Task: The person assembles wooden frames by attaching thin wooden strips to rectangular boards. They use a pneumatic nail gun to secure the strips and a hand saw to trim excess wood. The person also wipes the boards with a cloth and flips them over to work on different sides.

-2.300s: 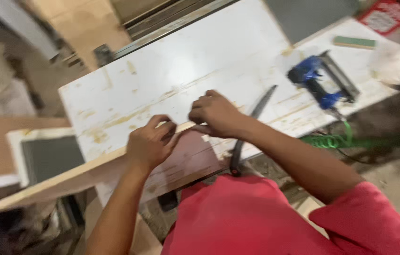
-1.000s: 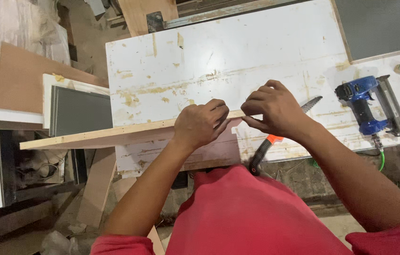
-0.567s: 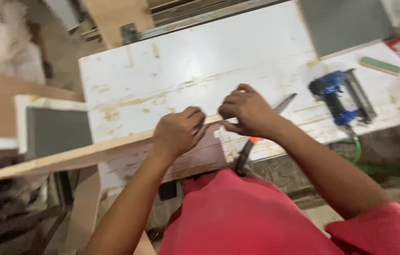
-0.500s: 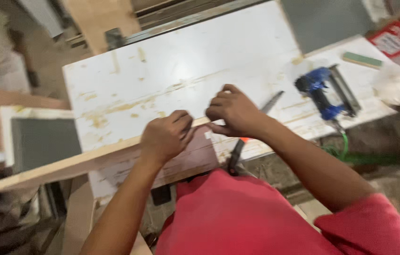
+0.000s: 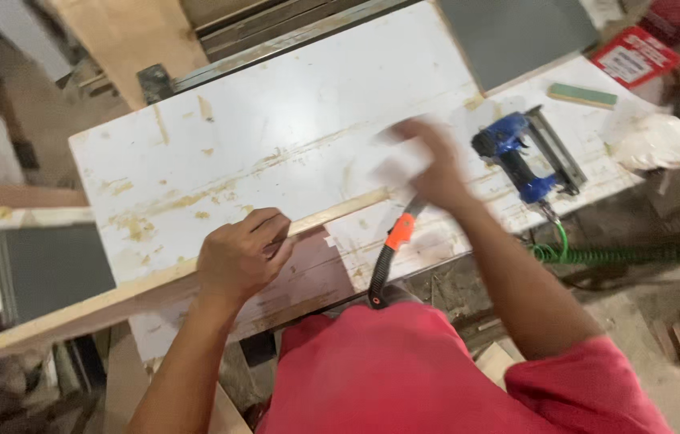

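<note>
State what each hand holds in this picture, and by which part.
The left hand grips the long wooden strip from above, near its table end, fingers curled over its top edge. The right hand is blurred above the white table, apparently holding nothing.

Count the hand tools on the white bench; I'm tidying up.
2: a blue nail gun near the bench's right end, and a handsaw with an orange-black handle overhanging the front edge. Others may be hidden.

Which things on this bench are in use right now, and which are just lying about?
In use:
- wooden strip, held on edge by the left hand
- blue nail gun, nearest the blurred right hand

Lying about:
- orange-and-black hand tool at the bench's front edge
- green block
- red-and-white box
- white rag
- grey panel
</note>
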